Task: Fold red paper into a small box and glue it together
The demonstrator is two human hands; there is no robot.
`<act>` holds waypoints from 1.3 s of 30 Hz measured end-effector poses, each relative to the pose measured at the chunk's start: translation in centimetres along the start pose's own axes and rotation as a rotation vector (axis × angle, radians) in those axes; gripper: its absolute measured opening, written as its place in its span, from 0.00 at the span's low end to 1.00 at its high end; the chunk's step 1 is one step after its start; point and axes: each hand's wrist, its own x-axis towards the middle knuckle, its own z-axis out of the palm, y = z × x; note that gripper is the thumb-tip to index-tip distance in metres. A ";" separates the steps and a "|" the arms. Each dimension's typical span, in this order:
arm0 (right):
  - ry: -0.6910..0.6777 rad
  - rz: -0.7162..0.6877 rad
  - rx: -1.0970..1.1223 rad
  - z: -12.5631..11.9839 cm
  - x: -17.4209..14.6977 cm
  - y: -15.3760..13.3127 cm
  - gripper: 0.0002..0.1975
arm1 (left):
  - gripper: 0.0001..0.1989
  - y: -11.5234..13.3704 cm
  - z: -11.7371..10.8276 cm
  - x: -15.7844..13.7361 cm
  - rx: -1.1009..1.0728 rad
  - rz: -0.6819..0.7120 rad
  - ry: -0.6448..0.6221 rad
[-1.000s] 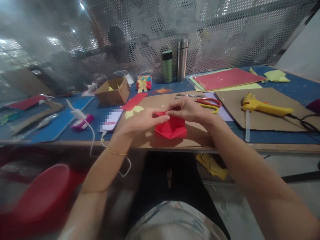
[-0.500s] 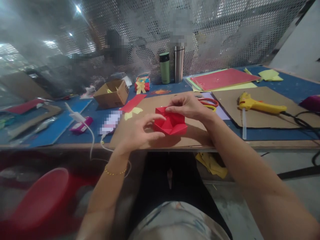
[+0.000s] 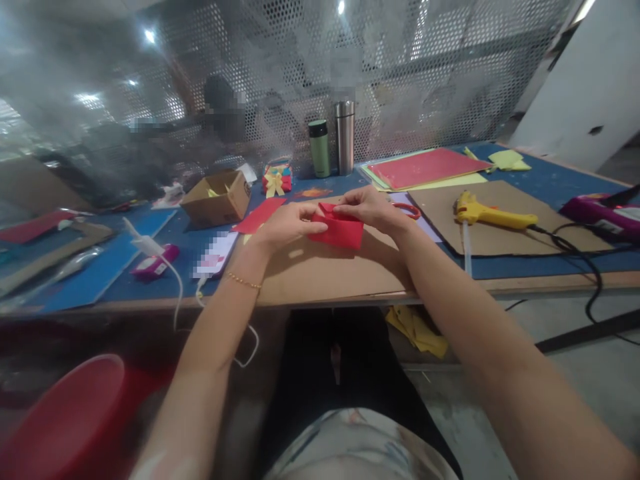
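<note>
A small folded red paper box (image 3: 343, 232) is held between both hands above a brown cardboard sheet (image 3: 325, 277). My left hand (image 3: 290, 227) pinches its left side between thumb and fingers. At the upper right edge, my right hand (image 3: 367, 208) has its thumb and fingertips closed on the paper. The box's outer wall faces me, and its inside is mostly hidden. Red-handled scissors (image 3: 410, 210) lie partly hidden behind my right hand. A flat piece of red paper (image 3: 261, 215) rests just beyond my left hand.
A yellow glue gun (image 3: 495, 215) lies on cardboard at the right, its black cord trailing. Left are a phone (image 3: 216, 255) on a white cable and an open carton (image 3: 217, 200). Behind stand a green tumbler (image 3: 320, 150), a steel flask (image 3: 345, 140) and stacked coloured sheets (image 3: 430, 168).
The red paper box has been tipped so that its outer wall faces me instead of its open inside. My left hand has closed in on its side. The camera view has shifted slightly.
</note>
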 end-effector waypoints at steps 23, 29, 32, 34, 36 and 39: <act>-0.030 0.056 -0.067 0.7 0.2 0.5 0.23 | 0.09 -3.0 2.5 0.5 -0.173 -0.050 0.289; -0.011 0.056 -0.045 0.8 0.1 0.4 0.24 | 0.09 -3.3 2.6 0.7 -0.151 -0.042 0.297; -0.035 0.044 -0.048 0.8 -0.2 0.0 0.28 | 0.09 -3.9 2.5 0.8 -0.169 -0.027 0.263; -0.049 0.052 -0.055 0.8 -0.4 -0.2 0.30 | 0.10 -4.3 2.4 0.9 -0.155 0.007 0.234; -0.059 0.060 -0.041 0.8 -0.5 -0.2 0.32 | 0.10 -4.5 2.3 0.9 -0.137 0.024 0.218; -0.065 0.060 -0.031 0.6 -0.6 -0.2 0.34 | 0.09 -4.3 2.3 0.8 -0.138 0.020 0.213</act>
